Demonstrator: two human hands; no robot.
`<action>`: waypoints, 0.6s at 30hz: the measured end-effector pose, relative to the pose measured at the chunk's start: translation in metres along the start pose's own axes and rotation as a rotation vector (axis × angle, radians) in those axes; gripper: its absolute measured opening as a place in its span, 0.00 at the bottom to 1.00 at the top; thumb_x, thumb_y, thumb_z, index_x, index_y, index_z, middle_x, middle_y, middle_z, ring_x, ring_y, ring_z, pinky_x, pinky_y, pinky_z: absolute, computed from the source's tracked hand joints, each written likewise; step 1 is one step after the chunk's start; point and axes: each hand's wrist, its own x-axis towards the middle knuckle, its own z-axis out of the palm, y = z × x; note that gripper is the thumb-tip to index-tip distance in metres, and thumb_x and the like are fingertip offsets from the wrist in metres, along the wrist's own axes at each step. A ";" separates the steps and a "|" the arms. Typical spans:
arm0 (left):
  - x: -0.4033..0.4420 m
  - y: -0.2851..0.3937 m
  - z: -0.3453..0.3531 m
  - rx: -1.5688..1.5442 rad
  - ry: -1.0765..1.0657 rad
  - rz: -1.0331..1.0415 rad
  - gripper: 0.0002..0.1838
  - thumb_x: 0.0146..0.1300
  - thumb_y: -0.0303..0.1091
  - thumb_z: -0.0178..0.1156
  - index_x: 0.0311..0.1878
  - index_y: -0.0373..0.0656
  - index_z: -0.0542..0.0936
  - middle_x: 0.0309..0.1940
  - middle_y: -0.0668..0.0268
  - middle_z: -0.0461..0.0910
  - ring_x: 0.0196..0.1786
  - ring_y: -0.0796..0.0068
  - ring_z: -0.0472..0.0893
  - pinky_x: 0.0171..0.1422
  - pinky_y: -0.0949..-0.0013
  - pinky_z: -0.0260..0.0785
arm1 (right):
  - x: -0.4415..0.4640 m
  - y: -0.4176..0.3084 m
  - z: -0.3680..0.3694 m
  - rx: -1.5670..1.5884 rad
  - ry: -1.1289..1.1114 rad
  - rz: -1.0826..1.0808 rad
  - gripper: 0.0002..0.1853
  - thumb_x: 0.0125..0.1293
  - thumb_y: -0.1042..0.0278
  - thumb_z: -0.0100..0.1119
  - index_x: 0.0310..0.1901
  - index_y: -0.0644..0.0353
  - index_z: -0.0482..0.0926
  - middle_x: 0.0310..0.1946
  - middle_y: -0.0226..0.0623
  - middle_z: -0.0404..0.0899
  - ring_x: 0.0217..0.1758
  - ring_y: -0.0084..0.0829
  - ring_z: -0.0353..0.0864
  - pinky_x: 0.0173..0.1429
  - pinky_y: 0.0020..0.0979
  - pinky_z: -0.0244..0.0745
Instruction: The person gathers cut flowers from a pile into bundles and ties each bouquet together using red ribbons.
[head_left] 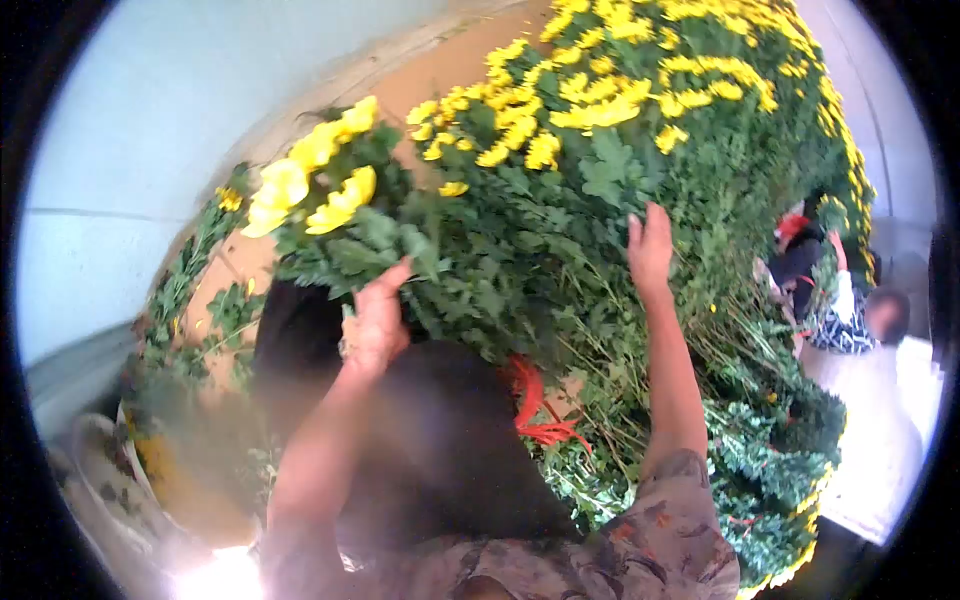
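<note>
A bunch of yellow chrysanthemums point(325, 165) is gripped in my left hand point(378, 318), low on its leafy part, with the blooms pointing up and left. My right hand point(653, 248) reaches over the large chrysanthemum pile point(540, 225). Its thumb and fingers are apart, close to a leafy stem point(612, 172) that stands out from the rest; whether they touch it is unclear. Red ties point(545, 405) lie between my dark-clothed knee point(450, 430) and the stems.
Loose leafy stems point(205, 265) lie along the left on brown cardboard point(225, 300). A pale wall point(160, 130) curves behind. Another person point(845, 320) works at the right side of the pile, an arm raised among the stems. More bunches with yellow blooms point(815, 500) lie at lower right.
</note>
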 end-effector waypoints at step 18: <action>0.001 -0.005 0.013 0.201 -0.383 -0.034 0.18 0.60 0.38 0.60 0.51 0.38 0.80 0.48 0.64 0.80 0.48 0.73 0.78 0.56 0.65 0.69 | -0.059 -0.184 -0.027 0.670 -0.338 -0.120 0.15 0.58 0.73 0.54 0.48 0.64 0.71 0.41 0.48 0.74 0.44 0.50 0.75 0.50 0.38 0.72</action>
